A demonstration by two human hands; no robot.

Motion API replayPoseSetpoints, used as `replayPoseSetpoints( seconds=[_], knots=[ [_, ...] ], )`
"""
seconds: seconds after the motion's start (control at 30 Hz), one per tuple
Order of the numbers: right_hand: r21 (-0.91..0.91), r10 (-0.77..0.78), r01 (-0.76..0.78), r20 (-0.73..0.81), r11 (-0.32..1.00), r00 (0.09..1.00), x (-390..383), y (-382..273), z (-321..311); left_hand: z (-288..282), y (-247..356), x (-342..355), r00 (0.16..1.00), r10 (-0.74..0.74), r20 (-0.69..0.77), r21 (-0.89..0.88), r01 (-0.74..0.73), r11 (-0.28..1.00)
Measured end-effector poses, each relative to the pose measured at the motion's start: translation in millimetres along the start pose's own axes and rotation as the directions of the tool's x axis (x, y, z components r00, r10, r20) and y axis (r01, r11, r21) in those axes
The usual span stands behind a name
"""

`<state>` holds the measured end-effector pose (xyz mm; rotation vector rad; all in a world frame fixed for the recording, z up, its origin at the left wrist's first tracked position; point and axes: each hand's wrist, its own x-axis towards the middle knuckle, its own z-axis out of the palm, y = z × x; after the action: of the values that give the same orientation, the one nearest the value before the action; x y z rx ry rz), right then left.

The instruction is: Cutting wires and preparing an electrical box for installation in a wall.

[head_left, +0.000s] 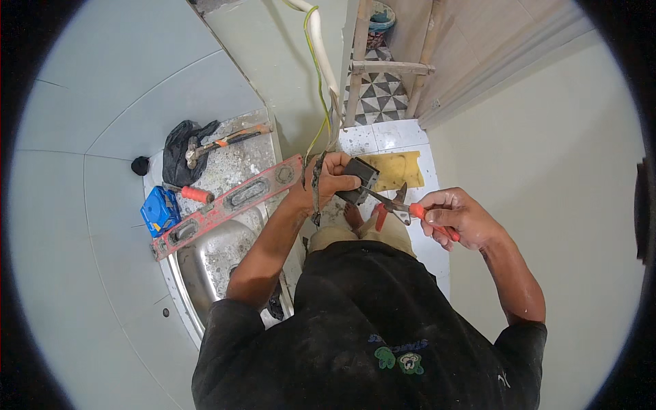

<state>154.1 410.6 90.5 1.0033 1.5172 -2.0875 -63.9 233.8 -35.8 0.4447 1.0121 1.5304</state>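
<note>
My left hand (329, 179) is closed round a black open-sided box (362, 175) that looks like an electrical wall box, holding it in front of my body. In my right hand (459, 217) are long-nose pliers (418, 211) with red-orange handles. Their jaws reach the near side of the box; whether they grip its edge I cannot tell. A green-and-yellow wire (321, 78) comes down beside a white conduit (316, 31) to my left wrist. A dark, dirty strip (316, 188) hangs across that wrist.
At left, a red spirit level (229, 205) lies across the steel sink (201, 263). Around it are a hammer (229, 141), black plastic bag (179, 152), blue box (160, 210) and red roll (197, 194). Yellow sheet (403, 169) lies on the floor; a wooden ladder (389, 67) stands beyond.
</note>
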Motion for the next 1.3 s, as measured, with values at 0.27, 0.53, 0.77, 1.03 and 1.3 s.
replayPoseSetpoints(
  seconds=[0.27, 0.53, 0.77, 1.03, 1.3],
  knots=[
    [-0.636, -0.515, 0.415, 0.032, 0.65, 0.856, 0, 24, 16, -4, -2, 2, 0.996, -0.056, -0.072, 0.141, 0.066, 0.988],
    [-0.925, -0.873, 0.324, 0.319, -0.201, 0.369, 26, 55, 9, -6, 2, 6, 0.99, -0.138, -0.015, -0.086, 0.136, 0.987],
    [-0.999, -0.888, 0.042, 0.039, -0.022, 0.459, 28, 36, 4, -1, -8, 9, 0.984, -0.146, 0.105, 0.114, 0.134, 0.984],
    [-0.73, -0.497, -0.011, -0.476, 0.684, 0.726, 27, 25, -19, 1, -16, -2, 0.974, 0.093, -0.206, -0.237, -0.142, 0.961],
    [0.319, -0.343, 0.485, -0.409, 0.814, 0.845, 74, 44, 26, 46, -16, -16, 0.887, 0.288, -0.362, 0.204, -0.226, 0.953]
  ],
)
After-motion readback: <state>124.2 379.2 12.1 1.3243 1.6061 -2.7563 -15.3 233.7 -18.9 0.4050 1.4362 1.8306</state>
